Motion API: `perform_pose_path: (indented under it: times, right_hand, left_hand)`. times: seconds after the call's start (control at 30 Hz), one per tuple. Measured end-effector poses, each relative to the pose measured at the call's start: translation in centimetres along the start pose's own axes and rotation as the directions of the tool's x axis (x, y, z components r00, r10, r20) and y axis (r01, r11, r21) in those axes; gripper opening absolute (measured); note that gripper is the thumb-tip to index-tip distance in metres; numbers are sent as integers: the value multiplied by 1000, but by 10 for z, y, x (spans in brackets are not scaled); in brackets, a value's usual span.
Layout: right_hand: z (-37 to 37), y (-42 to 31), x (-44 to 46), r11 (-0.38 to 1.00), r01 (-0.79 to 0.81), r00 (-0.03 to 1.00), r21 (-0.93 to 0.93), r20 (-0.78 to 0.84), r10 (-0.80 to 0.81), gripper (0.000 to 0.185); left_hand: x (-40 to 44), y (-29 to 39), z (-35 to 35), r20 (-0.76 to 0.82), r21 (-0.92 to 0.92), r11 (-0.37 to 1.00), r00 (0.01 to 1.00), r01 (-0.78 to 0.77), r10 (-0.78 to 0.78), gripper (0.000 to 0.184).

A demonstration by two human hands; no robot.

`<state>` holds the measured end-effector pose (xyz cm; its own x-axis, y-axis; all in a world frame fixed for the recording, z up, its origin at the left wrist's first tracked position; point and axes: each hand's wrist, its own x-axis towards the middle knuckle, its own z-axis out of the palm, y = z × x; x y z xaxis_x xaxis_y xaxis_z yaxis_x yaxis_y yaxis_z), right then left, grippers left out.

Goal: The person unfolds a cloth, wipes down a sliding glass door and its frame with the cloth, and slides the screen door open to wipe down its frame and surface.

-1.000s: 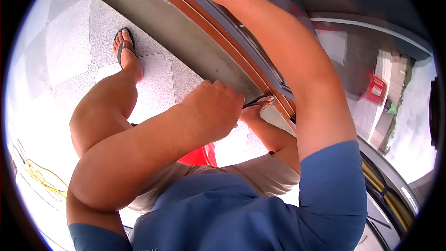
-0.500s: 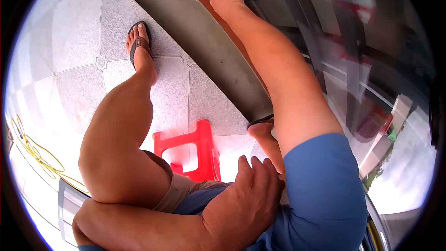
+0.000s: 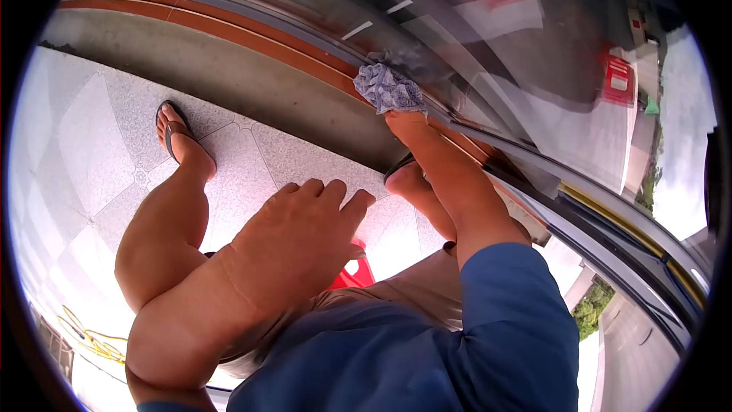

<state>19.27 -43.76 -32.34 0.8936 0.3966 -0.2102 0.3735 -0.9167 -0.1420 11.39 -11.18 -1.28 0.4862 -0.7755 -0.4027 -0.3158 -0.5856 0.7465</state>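
My right hand (image 3: 403,116) is shut on a bunched grey-purple cloth (image 3: 387,88), and the cloth hides most of its fingers. That cloth lies against the lower edge of a dark glass pane (image 3: 488,69), just above a reddish-brown ledge (image 3: 290,52). My left hand (image 3: 301,233) hovers in front of my body with the fingers loosely bent and apart. It holds nothing that I can see. Behind it, a red plastic stool (image 3: 357,273) shows only in part.
A grey concrete step (image 3: 229,69) runs below the ledge. Grey patterned floor tiles (image 3: 240,156) lie under my sandalled feet. To the right is a metal frame with a yellow strip (image 3: 618,217). A yellow hose (image 3: 95,343) lies at the lower left.
My right hand has brought the cloth down and closer to me along the pane's lower edge. My left hand has risen away from my lap toward the left. The view has turned.
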Motion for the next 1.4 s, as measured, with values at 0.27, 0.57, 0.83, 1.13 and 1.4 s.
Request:
perform_pose_path:
  times: [0.27,0.57,0.83,1.13,1.4]
  right_hand:
    - [154,172,-200,944,-141,913,-299,329,241,44]
    - [15,105,-206,779,-608,699,-154,360,618,47]
    - [9,90,-182,256,-755,61,604,-324,944,45]
    - [120,189,-157,-673,181,-666,717,593,452,53]
    - [105,42,-28,-491,676,-39,550,692,721,49]
  left_hand:
    - [30,-18,22,-1,-6,993,993,121,-121,58]
    - [39,-19,19,22,-1,989,988,150,-150,60]
    - [39,-8,8,-16,-16,993,992,121,-121,60]
    - [7,-14,25,-29,13,998,998,65,-64,58]
    - [-24,-7,17,-124,79,997,992,-14,24,55]
